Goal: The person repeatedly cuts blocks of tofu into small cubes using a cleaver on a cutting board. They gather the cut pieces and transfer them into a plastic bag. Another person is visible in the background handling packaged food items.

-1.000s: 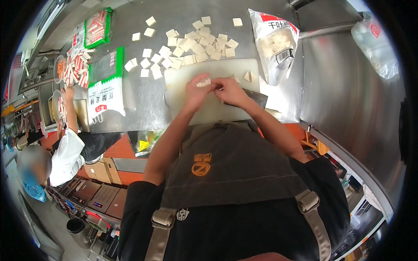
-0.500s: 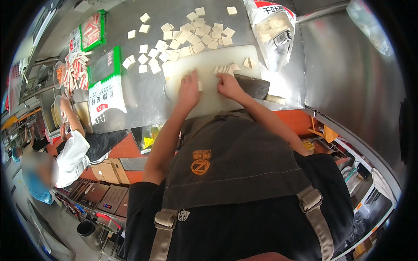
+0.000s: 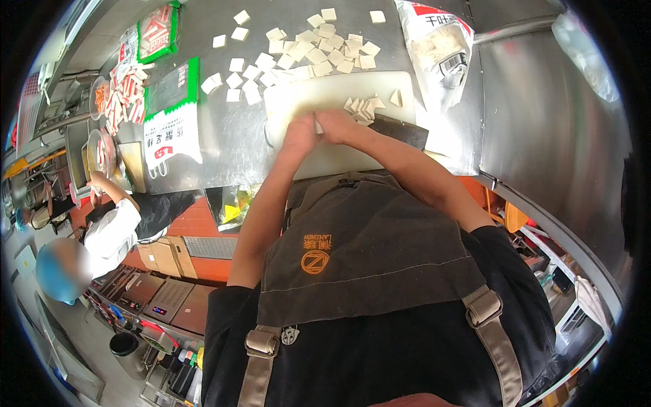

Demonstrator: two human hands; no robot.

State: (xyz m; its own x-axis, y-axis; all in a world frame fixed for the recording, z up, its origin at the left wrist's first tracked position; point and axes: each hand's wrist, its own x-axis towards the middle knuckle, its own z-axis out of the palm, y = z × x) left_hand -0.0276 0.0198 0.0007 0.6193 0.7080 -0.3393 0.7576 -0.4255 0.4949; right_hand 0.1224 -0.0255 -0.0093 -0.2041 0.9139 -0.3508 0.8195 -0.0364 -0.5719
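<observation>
Over the white cutting board (image 3: pixel 288 102), my left hand (image 3: pixel 302 133) and my right hand (image 3: pixel 333 126) meet, fingers closed around a small white tofu-like piece (image 3: pixel 319 127) that shows only in part. Just right of them, cut triangular pieces (image 3: pixel 363 108) lie bunched on the board, with one triangle (image 3: pixel 397 98) apart near its right edge. A wide dark-bladed knife (image 3: pixel 401 133) rests on the board's right side, partly behind my right forearm. Beyond the board, many white square pieces (image 3: pixel 315 55) are scattered on the steel table (image 3: pixel 227 136).
A printed bag of white pieces (image 3: pixel 437 57) stands at the back right. On the left are green-edged packages (image 3: pixel 173 95), red-and-white sticks (image 3: pixel 125 95) and a clear bowl (image 3: pixel 102 152). There a co-worker's hand (image 3: pixel 102 182) reaches toward the bowl.
My right hand has moved left from the triangular pieces to meet my left hand. The bunched triangles are now uncovered. The co-worker's hand has shifted slightly toward me.
</observation>
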